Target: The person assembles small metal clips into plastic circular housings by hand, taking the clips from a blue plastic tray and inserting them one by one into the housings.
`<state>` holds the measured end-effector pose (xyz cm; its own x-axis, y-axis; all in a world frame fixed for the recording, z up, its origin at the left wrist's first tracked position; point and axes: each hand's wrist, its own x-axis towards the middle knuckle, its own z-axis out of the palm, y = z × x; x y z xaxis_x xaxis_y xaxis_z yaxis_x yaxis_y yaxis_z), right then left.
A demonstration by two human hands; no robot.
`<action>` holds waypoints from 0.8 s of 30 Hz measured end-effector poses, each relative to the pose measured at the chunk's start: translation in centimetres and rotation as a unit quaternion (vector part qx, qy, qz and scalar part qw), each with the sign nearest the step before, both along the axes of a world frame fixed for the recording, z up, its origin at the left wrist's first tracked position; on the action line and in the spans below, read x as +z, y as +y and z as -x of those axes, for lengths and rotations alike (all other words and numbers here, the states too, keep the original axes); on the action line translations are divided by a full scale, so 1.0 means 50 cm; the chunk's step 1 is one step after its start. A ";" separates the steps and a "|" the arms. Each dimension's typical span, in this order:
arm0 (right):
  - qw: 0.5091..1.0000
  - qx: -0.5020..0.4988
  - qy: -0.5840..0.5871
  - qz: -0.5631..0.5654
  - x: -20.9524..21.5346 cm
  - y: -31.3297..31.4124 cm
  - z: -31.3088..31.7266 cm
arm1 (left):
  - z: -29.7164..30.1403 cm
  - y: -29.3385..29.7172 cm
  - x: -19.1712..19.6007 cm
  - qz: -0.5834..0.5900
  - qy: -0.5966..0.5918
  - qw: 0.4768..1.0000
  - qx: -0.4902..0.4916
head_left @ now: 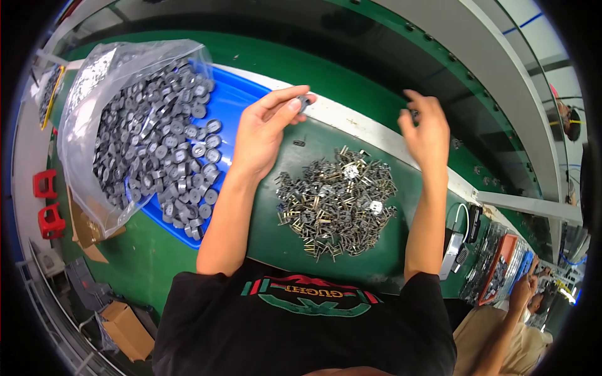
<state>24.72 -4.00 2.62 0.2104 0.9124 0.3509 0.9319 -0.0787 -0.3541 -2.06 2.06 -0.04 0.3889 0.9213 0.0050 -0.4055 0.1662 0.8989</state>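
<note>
My left hand is raised near the blue tray's right side, thumb and fingers closed on a small round grey plastic cap. My right hand reaches over the green belt with its fingers curved and apart. A small dark part shows between thumb and fingers; whether they touch it I cannot tell. Between my forearms, a heap of small dark pieces with metal prongs lies on the green work surface. One loose dark piece lies apart, just above the heap.
At left, a clear plastic bag spills many round grey caps into a blue tray. A white ledge borders the belt, which carries a few small parts. A co-worker's hand works beside an orange-red bin at right.
</note>
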 end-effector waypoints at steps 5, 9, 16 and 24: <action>0.982 0.138 -0.014 0.127 -0.042 0.039 0.227 | 0.002 0.004 -0.019 0.054 -0.159 0.985 -0.033; 0.963 0.109 -0.041 0.244 -0.051 0.062 0.272 | 0.005 0.007 -0.020 0.091 -0.259 0.960 -0.057; 0.956 0.161 0.108 0.218 -0.060 0.047 0.247 | 0.005 -0.005 -0.006 0.094 -0.261 0.959 -0.065; 0.915 0.139 0.362 -0.110 0.055 -0.019 0.200 | 0.001 -0.016 -0.003 0.035 -0.164 0.984 -0.062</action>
<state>14.71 -4.95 5.39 0.2317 0.8897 0.3935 0.4196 0.2736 -0.8655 -2.13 1.27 -0.21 0.4865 0.8693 0.0876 -0.6451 0.2897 0.7071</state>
